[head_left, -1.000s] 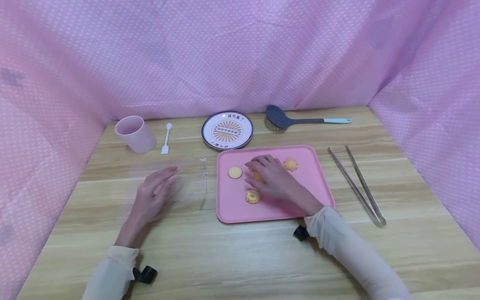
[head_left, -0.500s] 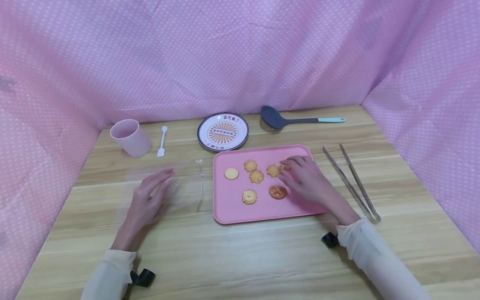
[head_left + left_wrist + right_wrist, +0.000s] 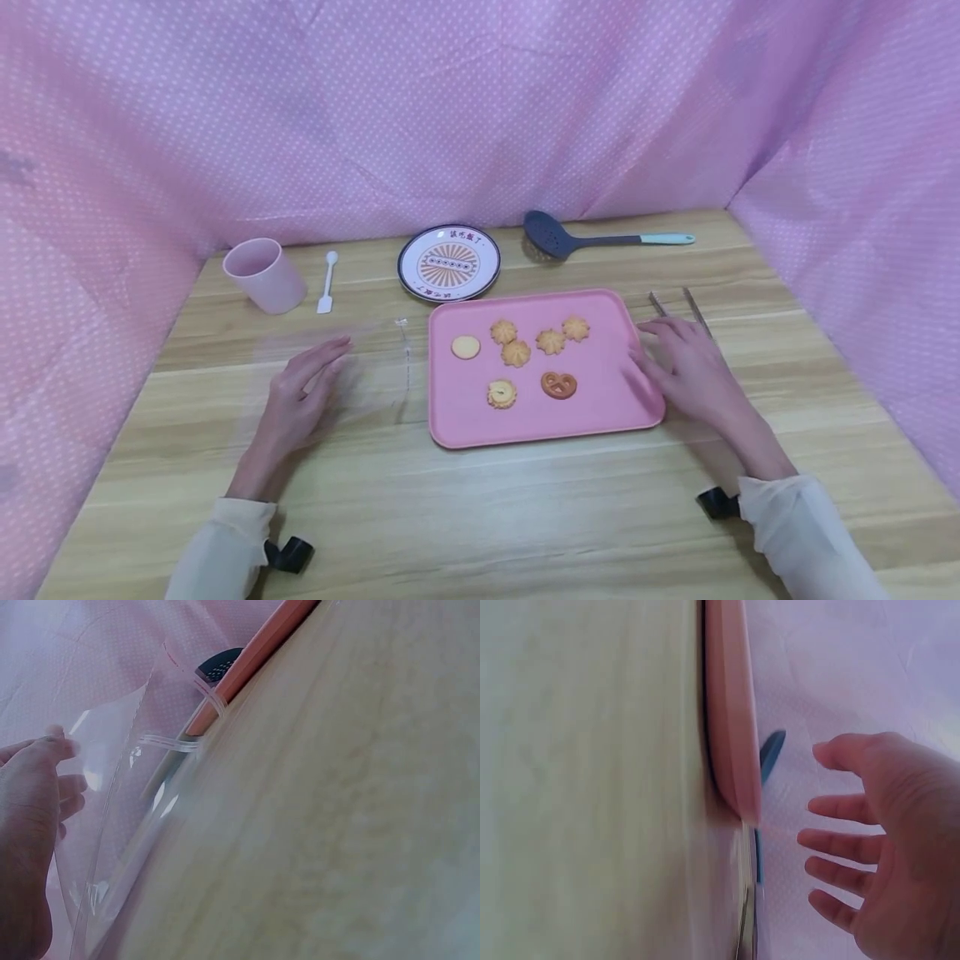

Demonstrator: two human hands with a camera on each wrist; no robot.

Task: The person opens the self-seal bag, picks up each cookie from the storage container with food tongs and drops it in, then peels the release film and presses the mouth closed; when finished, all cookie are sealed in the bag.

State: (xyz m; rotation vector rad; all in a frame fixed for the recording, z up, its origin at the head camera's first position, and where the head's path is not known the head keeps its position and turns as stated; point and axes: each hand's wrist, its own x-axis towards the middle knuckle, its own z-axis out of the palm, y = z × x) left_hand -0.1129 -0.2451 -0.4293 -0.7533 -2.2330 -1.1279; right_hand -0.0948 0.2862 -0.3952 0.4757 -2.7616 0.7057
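A pink tray [image 3: 607,417] lies mid-table with several biscuits on it, among them a round one [image 3: 465,347] and a pretzel-shaped one [image 3: 558,384]. My right hand [image 3: 693,375] hovers just right of the tray over the metal tongs [image 3: 697,308], fingers spread and holding nothing; the right wrist view shows the same hand [image 3: 877,840] beside the tray's edge [image 3: 731,735]. My left hand [image 3: 300,400] rests flat on a clear plastic bag [image 3: 375,367] left of the tray, fingers straight. The left wrist view shows that hand [image 3: 30,825] against the bag [image 3: 127,817].
At the back stand a pink cup [image 3: 264,275], a small white spoon [image 3: 327,282], a patterned plate [image 3: 450,262] and a dark slotted ladle [image 3: 592,237] with a light-blue handle. Pink dotted cloth walls close in three sides.
My right hand left the biscuits, crossed the tray to the right and now hovers over the tongs. My left hand stayed on the bag.
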